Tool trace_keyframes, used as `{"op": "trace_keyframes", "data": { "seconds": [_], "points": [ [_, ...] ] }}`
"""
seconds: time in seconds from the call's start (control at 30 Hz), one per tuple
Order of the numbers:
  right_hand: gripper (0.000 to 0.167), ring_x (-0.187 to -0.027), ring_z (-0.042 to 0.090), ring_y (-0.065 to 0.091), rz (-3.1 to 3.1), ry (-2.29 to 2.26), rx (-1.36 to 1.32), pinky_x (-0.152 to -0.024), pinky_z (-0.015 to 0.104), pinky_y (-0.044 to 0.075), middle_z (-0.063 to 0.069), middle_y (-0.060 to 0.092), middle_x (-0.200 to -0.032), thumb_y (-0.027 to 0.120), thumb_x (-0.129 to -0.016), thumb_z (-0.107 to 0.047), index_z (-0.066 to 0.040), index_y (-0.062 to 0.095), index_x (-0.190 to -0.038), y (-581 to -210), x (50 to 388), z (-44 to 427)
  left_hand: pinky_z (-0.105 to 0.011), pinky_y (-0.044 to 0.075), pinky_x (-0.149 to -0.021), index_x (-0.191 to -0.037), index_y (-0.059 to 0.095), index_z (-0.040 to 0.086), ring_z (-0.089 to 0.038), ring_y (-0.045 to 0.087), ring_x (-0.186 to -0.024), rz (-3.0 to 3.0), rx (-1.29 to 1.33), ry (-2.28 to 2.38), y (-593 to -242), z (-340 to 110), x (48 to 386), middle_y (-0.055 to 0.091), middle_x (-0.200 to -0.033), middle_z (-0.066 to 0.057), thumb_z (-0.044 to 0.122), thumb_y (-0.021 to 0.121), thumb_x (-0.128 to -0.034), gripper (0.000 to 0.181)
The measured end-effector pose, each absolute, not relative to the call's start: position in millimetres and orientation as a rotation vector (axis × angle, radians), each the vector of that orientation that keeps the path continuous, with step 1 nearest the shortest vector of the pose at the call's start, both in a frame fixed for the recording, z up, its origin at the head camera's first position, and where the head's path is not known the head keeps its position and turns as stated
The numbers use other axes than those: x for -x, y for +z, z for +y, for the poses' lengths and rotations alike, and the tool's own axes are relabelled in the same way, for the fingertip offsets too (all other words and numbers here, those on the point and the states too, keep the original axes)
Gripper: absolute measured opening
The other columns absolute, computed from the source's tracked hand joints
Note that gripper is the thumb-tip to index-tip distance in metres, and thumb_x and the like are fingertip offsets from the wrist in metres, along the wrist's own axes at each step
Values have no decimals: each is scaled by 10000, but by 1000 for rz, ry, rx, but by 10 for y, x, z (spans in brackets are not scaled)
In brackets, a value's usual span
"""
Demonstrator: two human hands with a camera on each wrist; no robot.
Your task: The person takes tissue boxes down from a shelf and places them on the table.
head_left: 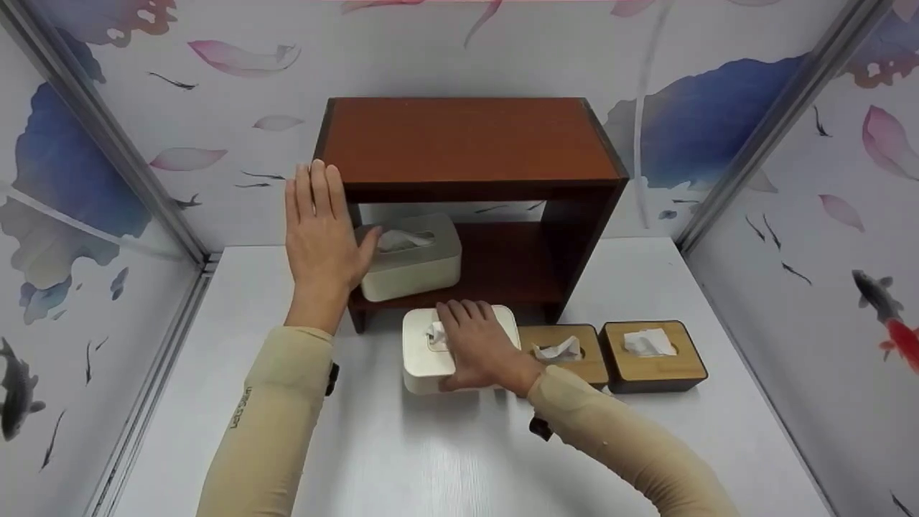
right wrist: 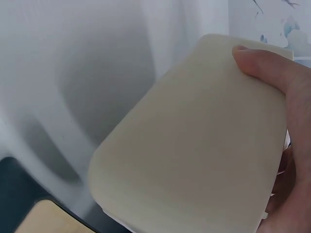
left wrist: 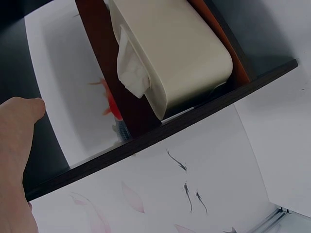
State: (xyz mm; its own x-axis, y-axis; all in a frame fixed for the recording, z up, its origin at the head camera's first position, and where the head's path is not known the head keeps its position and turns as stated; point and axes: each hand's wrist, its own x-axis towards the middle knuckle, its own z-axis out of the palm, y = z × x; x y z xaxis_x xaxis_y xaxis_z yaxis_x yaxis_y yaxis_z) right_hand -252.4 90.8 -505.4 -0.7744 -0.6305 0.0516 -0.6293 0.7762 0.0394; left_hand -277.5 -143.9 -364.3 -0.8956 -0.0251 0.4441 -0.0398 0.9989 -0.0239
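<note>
My right hand (head_left: 479,348) grips a white tissue box (head_left: 418,362) across its top, in front of the shelf. In the right wrist view, the thumb presses on the tissue box's (right wrist: 189,141) smooth side; its base is not clearly seen. With fingers straight, my left hand (head_left: 319,237) lies at the left end of the brown wooden shelf unit (head_left: 467,147). Inside that unit, on its left, sits a grey-topped tissue box (head_left: 416,276) at a slight angle, a white tissue poking out. The left wrist view shows this tissue box (left wrist: 182,48) beside the dark side panel.
Two tissue boxes with wooden tops stand on the white table (head_left: 445,467) at the right: a nearer-to-centre one (head_left: 535,336) partly behind my right wrist, and a dark-sided one (head_left: 653,380). Patterned walls (head_left: 467,43) enclose the table at the back and sides.
</note>
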Motion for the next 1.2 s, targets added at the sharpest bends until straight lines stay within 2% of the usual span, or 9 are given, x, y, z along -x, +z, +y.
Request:
{"op": "trace_keyframes", "data": {
  "seconds": [0.37,0.63,1.2],
  "points": [
    [1317,-1370,323,408,-2951,-75,-957,-1137,510,338,133,424,-1489,755,-516,-763,-57,265,-1513,-5345,2544,851,-455,29,-1260,-1533,3,8,-360,25,-1516,-2667,-47,43,-3655,-1447,2779,33,-1615,-201,622,536,-897,1032],
    [1297,-1372,337,409,-2994,-80,-962,-1137,526,340,143,426,-1487,742,-547,-769,-61,257,-1520,-5507,2555,824,-456,26,-1259,-1532,2,13,-357,23,-1515,-2672,-45,29,-3649,-1441,2785,30,-1613,-198,613,547,-896,1031],
    [1297,-1364,336,411,-2979,-74,-957,-1135,517,340,149,433,-1475,734,-552,-783,-59,259,-1517,-5715,2628,824,-456,41,-1259,-1536,7,9,-355,30,-1518,-2650,-41,44,-3659,-1442,2785,44,-1616,-197,612,536,-903,1021]
  ]
}}
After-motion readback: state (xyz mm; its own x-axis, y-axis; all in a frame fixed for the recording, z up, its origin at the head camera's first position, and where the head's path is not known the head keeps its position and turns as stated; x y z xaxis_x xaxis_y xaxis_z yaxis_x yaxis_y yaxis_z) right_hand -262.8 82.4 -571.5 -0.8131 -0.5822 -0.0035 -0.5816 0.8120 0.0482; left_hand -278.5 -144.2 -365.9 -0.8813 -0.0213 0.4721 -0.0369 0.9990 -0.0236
